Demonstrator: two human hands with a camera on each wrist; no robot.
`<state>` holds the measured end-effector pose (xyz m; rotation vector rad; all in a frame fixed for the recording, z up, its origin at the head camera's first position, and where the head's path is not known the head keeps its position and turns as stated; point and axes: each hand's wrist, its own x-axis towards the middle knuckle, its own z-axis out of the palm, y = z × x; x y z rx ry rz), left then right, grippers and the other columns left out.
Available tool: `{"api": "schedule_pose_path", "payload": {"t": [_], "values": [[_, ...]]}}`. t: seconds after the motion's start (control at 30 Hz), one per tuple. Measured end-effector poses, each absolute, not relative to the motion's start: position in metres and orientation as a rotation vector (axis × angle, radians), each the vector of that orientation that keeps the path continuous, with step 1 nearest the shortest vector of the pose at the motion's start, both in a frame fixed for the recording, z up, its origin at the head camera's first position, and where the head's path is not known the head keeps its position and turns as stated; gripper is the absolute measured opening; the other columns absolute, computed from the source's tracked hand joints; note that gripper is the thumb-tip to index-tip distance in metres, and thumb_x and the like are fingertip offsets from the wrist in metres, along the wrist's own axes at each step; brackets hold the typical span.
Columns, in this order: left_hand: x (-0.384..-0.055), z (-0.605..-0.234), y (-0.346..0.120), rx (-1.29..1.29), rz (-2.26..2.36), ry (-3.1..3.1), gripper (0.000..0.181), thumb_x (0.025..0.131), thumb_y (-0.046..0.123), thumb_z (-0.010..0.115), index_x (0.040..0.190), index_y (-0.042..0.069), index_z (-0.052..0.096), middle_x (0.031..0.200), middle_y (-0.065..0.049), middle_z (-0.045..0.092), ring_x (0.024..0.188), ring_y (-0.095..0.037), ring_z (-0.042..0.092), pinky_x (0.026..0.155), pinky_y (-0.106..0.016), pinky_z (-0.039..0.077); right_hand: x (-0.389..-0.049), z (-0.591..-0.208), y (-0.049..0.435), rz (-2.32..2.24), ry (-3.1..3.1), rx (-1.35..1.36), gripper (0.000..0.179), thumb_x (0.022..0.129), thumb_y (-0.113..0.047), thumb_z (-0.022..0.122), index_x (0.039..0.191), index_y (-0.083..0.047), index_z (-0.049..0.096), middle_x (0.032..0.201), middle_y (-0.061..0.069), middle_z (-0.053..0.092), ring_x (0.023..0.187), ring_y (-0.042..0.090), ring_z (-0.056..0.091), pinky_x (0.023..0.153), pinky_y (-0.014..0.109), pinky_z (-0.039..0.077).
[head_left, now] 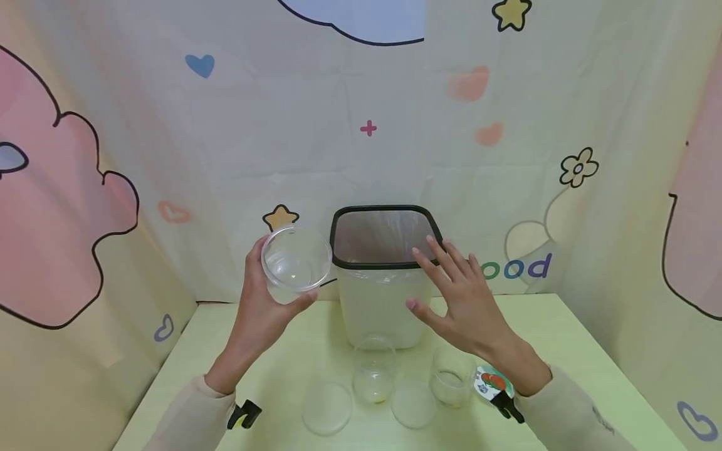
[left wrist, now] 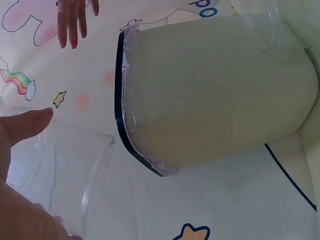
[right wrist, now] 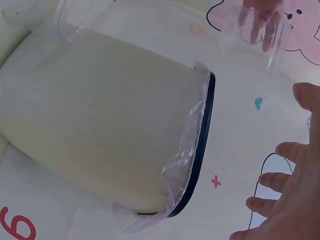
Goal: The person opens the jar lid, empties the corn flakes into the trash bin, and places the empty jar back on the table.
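Observation:
My left hand (head_left: 265,322) grips a clear plastic cup (head_left: 296,260) by its side, left of the bin's rim, with the cup's round mouth tilted toward the head camera. In the left wrist view the thumb (left wrist: 30,125) lies against the cup's clear wall. No contents show inside it. My right hand (head_left: 462,297) is held up with spread fingers near the right side of a white waste bin (head_left: 383,307), holding nothing. The bin has a black rim and a clear liner bag (right wrist: 185,150) folded over it.
Two more clear cups (head_left: 375,376) (head_left: 453,379) stand in front of the bin, with a little yellowish matter at their bottoms. Two clear round lids (head_left: 327,408) (head_left: 413,406) lie beside them. A round, printed item (head_left: 492,379) with red fruit lies near my right wrist.

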<state>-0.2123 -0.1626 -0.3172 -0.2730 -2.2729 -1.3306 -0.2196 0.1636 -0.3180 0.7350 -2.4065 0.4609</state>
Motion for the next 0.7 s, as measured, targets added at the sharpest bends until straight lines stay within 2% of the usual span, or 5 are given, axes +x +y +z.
{"api": "schedule_pose_path", "payload": {"t": [0.13, 0.3, 0.53, 0.7], "values": [[-0.210, -0.329, -0.163, -0.260, -1.359, -2.293, 0.113, 0.070, 0.022, 0.088, 0.154, 0.033, 0.013, 0.152, -0.004, 0.033, 0.134, -0.030, 0.041, 0.103, -0.059, 0.042, -0.212, -0.322, 0.161, 0.452, -2.394, 0.758, 0.075, 0.089, -0.051, 0.061, 0.154, -0.028, 0.031, 0.165, 0.002, 0.020, 0.153, 0.031, 0.014, 0.118, 0.067, 0.011], [-0.208, -0.344, -0.163, -0.241, -1.386, -2.319, 0.113, 0.070, 0.020, 0.088, 0.154, 0.030, 0.014, 0.152, -0.005, 0.032, 0.135, -0.032, 0.040, 0.103, -0.061, 0.042, -0.202, -0.329, 0.159, 0.443, -2.426, 0.774, 0.075, 0.089, -0.053, 0.061, 0.154, -0.028, 0.033, 0.165, 0.002, 0.019, 0.153, 0.032, 0.014, 0.115, 0.071, 0.013], [-0.207, -0.364, -0.160, -0.213, -1.424, -2.321, 0.113, 0.068, 0.018, 0.089, 0.154, 0.027, 0.016, 0.153, -0.005, 0.033, 0.137, -0.031, 0.038, 0.108, -0.063, 0.036, -0.191, -0.343, 0.155, 0.415, -2.422, 0.793, 0.075, 0.090, -0.054, 0.060, 0.154, -0.026, 0.033, 0.165, 0.002, 0.021, 0.150, 0.036, 0.020, 0.113, 0.071, 0.019], [-0.208, -0.379, -0.157, -0.180, -1.433, -2.346, 0.114, 0.067, 0.017, 0.090, 0.154, 0.026, 0.016, 0.152, -0.005, 0.034, 0.138, -0.033, 0.038, 0.108, -0.063, 0.035, -0.182, -0.356, 0.154, 0.436, -2.423, 0.801, 0.076, 0.089, -0.051, 0.063, 0.154, -0.027, 0.033, 0.165, 0.003, 0.022, 0.150, 0.036, 0.023, 0.112, 0.071, 0.018]]}}
